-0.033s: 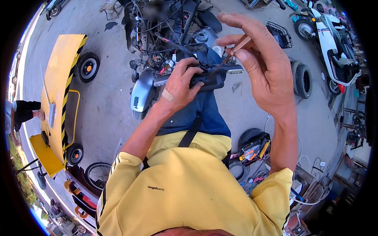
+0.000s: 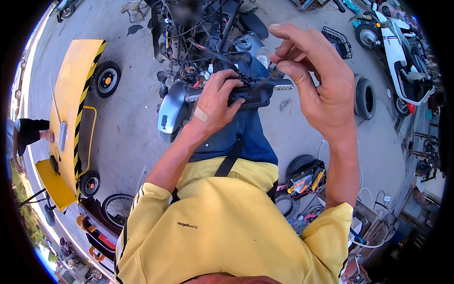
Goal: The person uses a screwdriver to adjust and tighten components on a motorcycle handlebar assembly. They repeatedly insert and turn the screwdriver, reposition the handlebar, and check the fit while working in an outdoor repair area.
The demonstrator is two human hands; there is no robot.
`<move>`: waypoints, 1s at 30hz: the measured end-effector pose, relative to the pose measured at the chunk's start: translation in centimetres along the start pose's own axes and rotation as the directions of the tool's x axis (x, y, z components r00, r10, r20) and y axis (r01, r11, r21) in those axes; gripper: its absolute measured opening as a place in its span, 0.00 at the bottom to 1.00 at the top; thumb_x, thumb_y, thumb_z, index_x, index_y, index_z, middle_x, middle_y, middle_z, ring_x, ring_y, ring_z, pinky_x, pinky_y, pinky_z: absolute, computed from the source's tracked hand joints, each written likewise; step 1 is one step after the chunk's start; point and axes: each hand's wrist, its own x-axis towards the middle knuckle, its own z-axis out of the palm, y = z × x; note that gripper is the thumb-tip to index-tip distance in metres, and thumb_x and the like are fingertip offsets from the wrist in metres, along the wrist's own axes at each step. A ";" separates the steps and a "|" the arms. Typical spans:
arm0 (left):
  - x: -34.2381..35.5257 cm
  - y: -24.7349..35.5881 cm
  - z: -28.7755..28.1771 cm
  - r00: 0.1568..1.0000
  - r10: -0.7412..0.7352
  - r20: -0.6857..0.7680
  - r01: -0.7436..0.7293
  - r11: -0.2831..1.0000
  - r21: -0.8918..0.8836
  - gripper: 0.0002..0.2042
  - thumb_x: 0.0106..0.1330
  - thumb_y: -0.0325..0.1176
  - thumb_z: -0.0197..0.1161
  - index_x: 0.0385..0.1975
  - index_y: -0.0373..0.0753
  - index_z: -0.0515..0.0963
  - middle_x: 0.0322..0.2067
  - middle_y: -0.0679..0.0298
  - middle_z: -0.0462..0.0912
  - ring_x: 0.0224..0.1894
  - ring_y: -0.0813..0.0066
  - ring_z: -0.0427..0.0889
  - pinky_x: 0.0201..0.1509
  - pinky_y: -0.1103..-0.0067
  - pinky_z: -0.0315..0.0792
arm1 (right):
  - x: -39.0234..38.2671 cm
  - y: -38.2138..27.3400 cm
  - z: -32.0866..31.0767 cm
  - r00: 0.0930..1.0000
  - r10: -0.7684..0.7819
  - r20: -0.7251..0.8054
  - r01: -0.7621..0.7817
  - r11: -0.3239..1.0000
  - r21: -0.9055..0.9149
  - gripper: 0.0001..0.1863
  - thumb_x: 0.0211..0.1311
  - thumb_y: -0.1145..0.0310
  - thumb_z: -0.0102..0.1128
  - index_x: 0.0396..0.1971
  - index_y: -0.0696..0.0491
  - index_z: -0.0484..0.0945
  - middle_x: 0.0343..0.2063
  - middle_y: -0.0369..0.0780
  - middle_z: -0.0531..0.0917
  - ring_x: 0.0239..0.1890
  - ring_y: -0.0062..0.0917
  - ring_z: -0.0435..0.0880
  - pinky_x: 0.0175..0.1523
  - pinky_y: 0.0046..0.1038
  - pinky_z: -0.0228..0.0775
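Observation:
A black plastic housing with a clear lamp at its right end lies over my legs, against the scooter's wiring. My left hand, a plaster on its wrist, grips the housing's left side, fingers on top and thumb along the near side. Above and right of it, my right hand is curled with thumb and fingertips pinching a thin screwdriver. Its shaft slants down left to the housing, where the tip seems to touch. The handle is mostly hidden by the fingers.
Ahead stands a stripped scooter with tangled wires and a silver fender. A yellow wheeled platform is at left, with a person's hand beside it. Tyres, a black basket and a white scooter are at right.
My right hand has turned and its fingers have closed in, so the screwdriver's handle is now less visible. My left hand stays on the housing.

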 end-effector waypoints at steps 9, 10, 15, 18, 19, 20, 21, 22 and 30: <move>-0.5 0.0 -2.4 0.998 -0.053 0.021 0.046 0.966 0.256 0.23 0.59 0.29 0.80 0.53 0.37 0.81 0.54 0.55 0.82 0.59 0.49 0.81 0.65 0.60 0.76 | 0.1 0.0 0.1 0.994 0.074 0.083 -0.091 0.970 0.226 0.28 0.69 0.77 0.72 0.68 0.54 0.80 0.42 0.39 0.86 0.40 0.23 0.87 0.47 0.23 0.81; -0.5 -0.2 -2.6 0.998 -0.059 0.020 0.052 0.966 0.254 0.23 0.59 0.30 0.80 0.53 0.37 0.81 0.54 0.56 0.83 0.59 0.49 0.81 0.64 0.60 0.76 | 0.0 0.1 -0.2 0.991 0.073 0.115 -0.091 0.983 0.161 0.29 0.70 0.77 0.71 0.70 0.54 0.78 0.44 0.40 0.86 0.40 0.24 0.87 0.49 0.23 0.81; -0.8 -0.6 -2.8 0.994 -0.095 0.061 0.075 0.959 0.272 0.24 0.59 0.31 0.80 0.54 0.37 0.81 0.54 0.56 0.83 0.59 0.50 0.81 0.65 0.60 0.75 | -0.1 -0.2 0.3 0.999 0.011 0.042 -0.010 1.000 -0.017 0.31 0.71 0.76 0.70 0.74 0.54 0.75 0.48 0.42 0.87 0.42 0.25 0.87 0.51 0.26 0.81; -0.7 -0.3 -2.9 0.996 -0.064 0.068 0.043 0.962 0.271 0.24 0.59 0.31 0.80 0.55 0.38 0.80 0.54 0.56 0.83 0.59 0.50 0.81 0.65 0.60 0.75 | -0.1 0.0 0.9 0.994 0.112 0.004 -0.106 0.932 0.347 0.34 0.68 0.74 0.75 0.73 0.53 0.76 0.46 0.41 0.87 0.41 0.25 0.87 0.49 0.26 0.82; -0.7 -0.2 -2.9 0.997 -0.047 0.064 0.028 0.961 0.273 0.25 0.59 0.32 0.80 0.56 0.37 0.80 0.54 0.56 0.83 0.59 0.50 0.81 0.65 0.60 0.75 | -0.2 -0.1 0.7 0.992 0.120 0.032 -0.124 0.940 0.318 0.34 0.68 0.73 0.75 0.73 0.53 0.75 0.47 0.41 0.87 0.42 0.25 0.87 0.49 0.26 0.82; -0.6 -0.1 -2.9 0.998 -0.030 0.060 0.012 0.961 0.278 0.25 0.59 0.32 0.80 0.56 0.37 0.80 0.54 0.56 0.83 0.59 0.50 0.81 0.65 0.61 0.75 | -0.2 -0.1 0.5 0.990 0.124 0.061 -0.137 0.947 0.291 0.35 0.68 0.73 0.75 0.74 0.53 0.75 0.48 0.42 0.87 0.42 0.25 0.87 0.50 0.27 0.82; -0.5 0.0 -3.0 0.998 -0.024 0.056 0.008 0.962 0.274 0.25 0.59 0.31 0.80 0.56 0.37 0.80 0.54 0.56 0.83 0.59 0.50 0.82 0.65 0.61 0.75 | -0.2 -0.3 -0.1 0.991 0.086 0.104 -0.095 0.992 0.088 0.34 0.69 0.73 0.74 0.74 0.53 0.75 0.50 0.42 0.87 0.44 0.25 0.88 0.51 0.27 0.83; -0.5 0.1 -3.0 0.999 -0.017 0.051 0.003 0.963 0.269 0.24 0.59 0.31 0.80 0.55 0.37 0.81 0.55 0.56 0.83 0.59 0.50 0.82 0.65 0.61 0.75 | -0.3 -0.4 -0.3 0.990 0.070 0.121 -0.069 0.998 -0.013 0.34 0.69 0.73 0.73 0.74 0.53 0.75 0.50 0.42 0.87 0.45 0.25 0.88 0.51 0.27 0.83; 0.9 0.5 -3.5 0.998 -0.025 0.063 0.022 0.999 0.048 0.21 0.62 0.28 0.78 0.54 0.37 0.82 0.56 0.54 0.83 0.59 0.49 0.83 0.63 0.62 0.78 | -0.1 0.0 0.1 0.992 0.072 0.099 -0.091 0.975 0.203 0.31 0.68 0.76 0.73 0.72 0.52 0.78 0.46 0.39 0.86 0.45 0.25 0.88 0.48 0.25 0.82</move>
